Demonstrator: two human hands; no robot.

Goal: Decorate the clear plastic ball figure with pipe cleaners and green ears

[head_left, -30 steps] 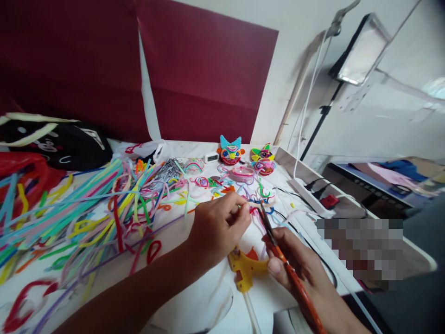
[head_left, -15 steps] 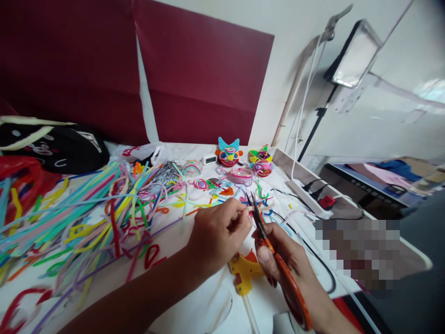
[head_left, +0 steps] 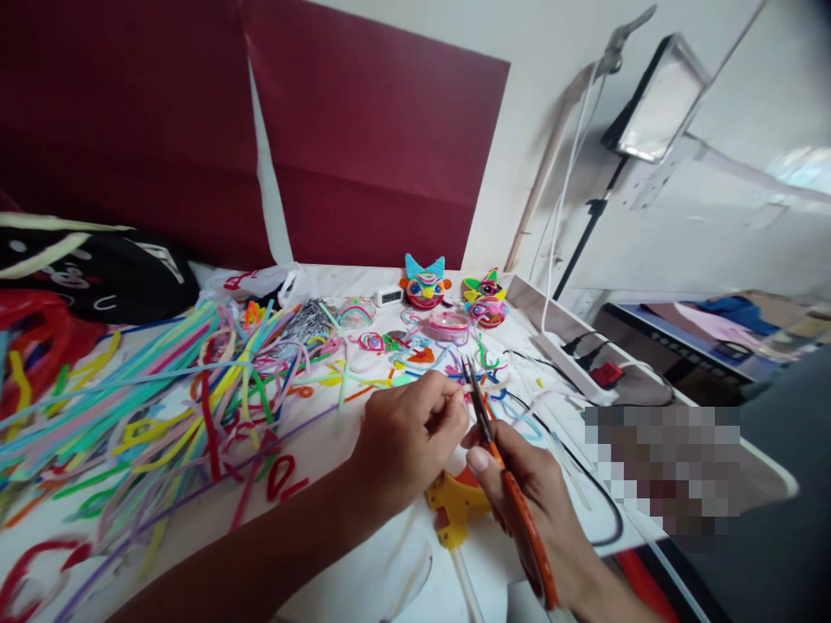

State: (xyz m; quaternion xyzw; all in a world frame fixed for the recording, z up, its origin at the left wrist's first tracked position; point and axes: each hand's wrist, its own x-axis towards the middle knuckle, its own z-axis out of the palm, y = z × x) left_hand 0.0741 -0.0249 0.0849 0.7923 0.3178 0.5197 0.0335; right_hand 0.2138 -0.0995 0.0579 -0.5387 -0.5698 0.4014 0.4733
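Our right hand [head_left: 542, 486] grips scissors [head_left: 512, 491], probably light, stiff, best held by the handles [head_left: 534, 547]; our left hand [head_left: 409, 433] pinches closed, contents unclear

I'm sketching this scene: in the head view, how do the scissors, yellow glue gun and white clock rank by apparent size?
1. Scissors
2. Yellow glue gun, partly hidden, judged by what shows
3. White clock
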